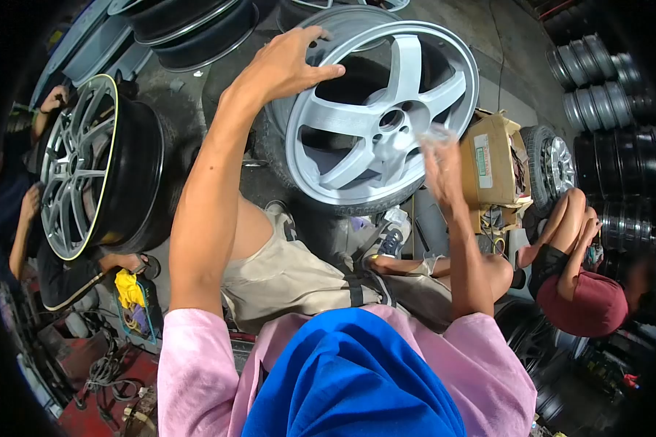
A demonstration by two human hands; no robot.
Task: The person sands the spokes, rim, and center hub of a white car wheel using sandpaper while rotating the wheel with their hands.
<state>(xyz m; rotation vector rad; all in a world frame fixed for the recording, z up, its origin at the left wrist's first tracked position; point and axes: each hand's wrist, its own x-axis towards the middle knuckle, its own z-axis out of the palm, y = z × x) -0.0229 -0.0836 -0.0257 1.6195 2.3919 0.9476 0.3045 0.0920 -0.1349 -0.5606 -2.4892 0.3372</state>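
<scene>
A silver five-spoke wheel rim [335, 120] stands tilted in front of me, on top of a black tyre [372, 207]. My left hand [288, 64] rests on the rim's upper left edge, thumb and fingers apart over the lip. Near the hub, at the lower right spokes, is my right hand [442, 164], smeared by motion. Something pale and translucent [437, 135] shows at its fingertips; I cannot make out what it is.
At left a person's hands [30, 202] touch a grey rim with a yellow edge [113, 167]. Right of my rim are a cardboard box [481, 164] and a tyre with a rim [557, 164]. Another person in a maroon shirt [587, 302] sits at right, near stacked rims [598, 109].
</scene>
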